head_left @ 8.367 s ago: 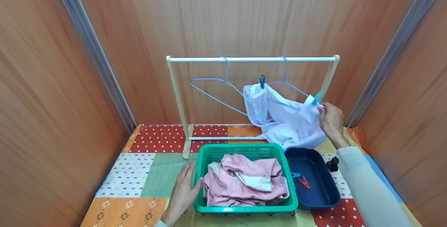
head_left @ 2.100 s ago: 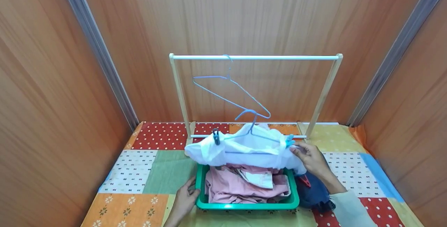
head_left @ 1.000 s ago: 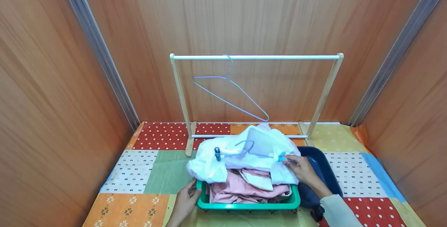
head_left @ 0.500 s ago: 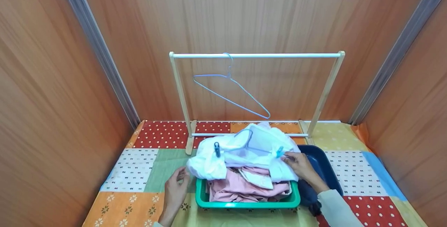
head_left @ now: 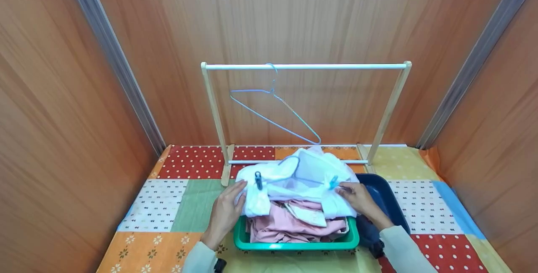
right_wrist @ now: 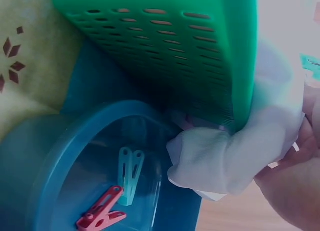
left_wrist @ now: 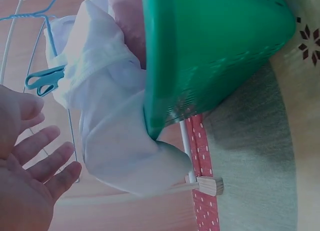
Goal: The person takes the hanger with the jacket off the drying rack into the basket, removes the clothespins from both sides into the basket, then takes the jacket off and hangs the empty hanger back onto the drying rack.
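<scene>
A white garment (head_left: 311,166) lies heaped over the back of the green basket (head_left: 294,246), on top of pink clothing (head_left: 281,227). A blue wire hanger (head_left: 299,164) is in the garment, held by a dark clothespin (head_left: 258,180) on the left and a light blue clothespin (head_left: 333,182) on the right. My left hand (head_left: 226,208) is beside the garment's left end; in the left wrist view its loose fingers (left_wrist: 62,181) stand apart from the clothespin. My right hand (head_left: 359,199) pinches the garment's right end beside the light blue clothespin; its fingertips are partly hidden.
A wooden rack (head_left: 336,66) stands behind the basket, with one bare blue hanger (head_left: 275,117) on its bar. Right of the basket is a dark blue tub (head_left: 380,189), holding a red clothespin (right_wrist: 102,211) and a teal clothespin (right_wrist: 129,176). A patchwork cloth (head_left: 159,206) covers the table.
The white garment on its hanger has come off the rack and down onto the basket. My left hand has let go of the basket's rim and moved up to the garment's left end.
</scene>
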Demonstrator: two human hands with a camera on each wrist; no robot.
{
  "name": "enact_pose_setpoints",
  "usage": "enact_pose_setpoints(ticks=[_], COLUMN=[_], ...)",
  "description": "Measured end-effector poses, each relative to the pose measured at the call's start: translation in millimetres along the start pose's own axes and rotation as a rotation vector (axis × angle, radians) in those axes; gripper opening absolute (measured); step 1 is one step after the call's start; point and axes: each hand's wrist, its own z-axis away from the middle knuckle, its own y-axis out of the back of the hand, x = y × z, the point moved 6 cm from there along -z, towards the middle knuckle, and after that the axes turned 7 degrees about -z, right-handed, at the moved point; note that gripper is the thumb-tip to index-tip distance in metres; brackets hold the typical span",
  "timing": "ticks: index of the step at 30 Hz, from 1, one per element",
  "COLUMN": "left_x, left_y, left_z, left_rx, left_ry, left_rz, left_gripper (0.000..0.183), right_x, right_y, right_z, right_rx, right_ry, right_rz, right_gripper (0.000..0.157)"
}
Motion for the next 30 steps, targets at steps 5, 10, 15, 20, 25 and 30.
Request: enact_pose_setpoints(ticks=[5, 10, 15, 20, 25, 30], left_x=[-0.7, -4.6, -9.2, -12.1, -12.1, -9.3], left_y=[-11.9, -20.0, -25.3, -27.0, -28.8, -29.6], left_z=[-6.4, -9.1, -12.5, -14.8, -16.9, -19.9], left_rx=[-0.034, -0.05, -0.053, -0.041, -0.013, 0.006], left_ry=[-0.026, -0.023, -0.02, 0.01, 0.019, 0.015], left_rz=[-0.032, -0.056, -0.085, -0.072, -0.08, -0.129], left_gripper=[0.027, 0.025, 0.022, 0.019, 0.014, 0.011], right_x=[0.0, -0.5, -0.1, 1.4, 1.9, 0.8], right_y=[-1.5, -1.7, -1.4, -2.1, -2.8, 0.4], right_z=[0.3, 0.1, -0.1, -0.1, 1.0, 2.5], right_rx=[-0.021, -0.029, -0.025, -0.003, 0.027, 0.092], right_ry=[-0.003, -0.039, -0.065, -0.106, -0.15, -0.178], right_rz=[0.003, 0.003, 0.013, 0.025, 0.015, 0.023], right_gripper=[0.013, 0.016, 0.016, 0.018, 0.018, 0.017])
